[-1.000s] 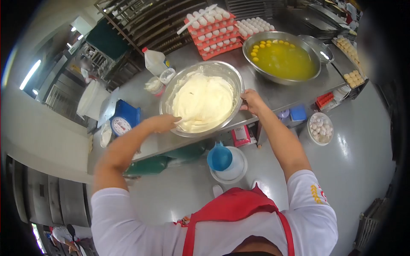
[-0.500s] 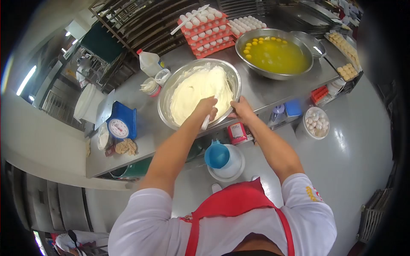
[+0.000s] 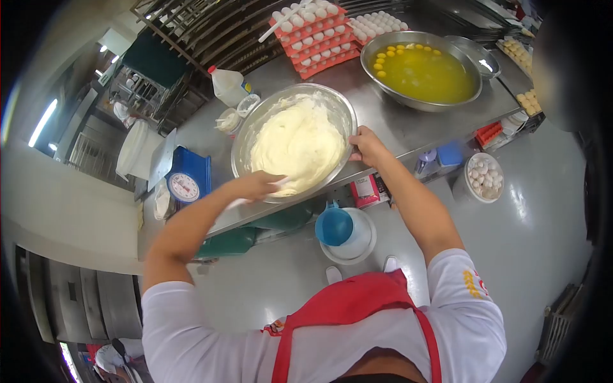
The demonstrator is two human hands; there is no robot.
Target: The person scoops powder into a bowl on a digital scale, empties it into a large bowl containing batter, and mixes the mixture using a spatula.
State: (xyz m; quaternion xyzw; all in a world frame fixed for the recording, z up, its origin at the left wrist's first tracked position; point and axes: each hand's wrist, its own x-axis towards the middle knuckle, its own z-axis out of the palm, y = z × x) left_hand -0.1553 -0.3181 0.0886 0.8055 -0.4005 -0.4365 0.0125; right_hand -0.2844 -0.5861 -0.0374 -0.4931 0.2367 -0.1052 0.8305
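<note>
Steel bowl (image 3: 242,150) of pale batter (image 3: 297,143), at the near edge of the counter (image 3: 418,133), ahead of and between both hands. Left hand (image 3: 255,186): closed round a white utensil (image 3: 281,181), slanted rightward towards the batter; right hand (image 3: 370,147), nearer the bowl's right side, fingers curled on its rim.

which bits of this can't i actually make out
All in the head view:
White tool in the left hand: far end, lost in the pale mixture.
Mixing bowl: floor, covered by that mixture.
Blue scale: dial figures, too small.
Plastic jug: label text, too small.
Empty-looking bowl: near side, hidden by the egg bowl.
</note>
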